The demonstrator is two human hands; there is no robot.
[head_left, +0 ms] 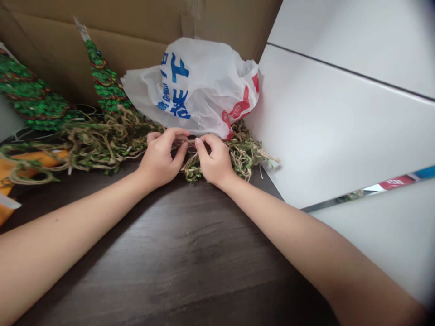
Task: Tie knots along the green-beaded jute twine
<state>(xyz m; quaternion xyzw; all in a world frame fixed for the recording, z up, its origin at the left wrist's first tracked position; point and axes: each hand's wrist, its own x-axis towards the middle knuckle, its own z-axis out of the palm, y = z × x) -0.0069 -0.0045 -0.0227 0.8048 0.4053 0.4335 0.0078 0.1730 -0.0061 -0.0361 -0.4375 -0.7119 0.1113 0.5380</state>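
My left hand (166, 156) and my right hand (215, 158) are close together at the far part of the dark wooden table. Between their fingertips runs a strand of brown twine garland with small green leaves (193, 170), pinched from both sides. More of this leafy twine (246, 151) lies to the right of my right hand, and a tangled pile (102, 140) spreads out to the left of my left hand. Just behind both hands sits a crumpled white plastic bag (210, 86) with blue and red print. It hides part of the twine.
A small green tinsel tree (107, 83) and a bigger one (30, 93) stand at the back left. A cardboard box (129, 45) rises behind them. An orange object (32, 163) lies at the left edge. White tiles (322, 127) line the right side.
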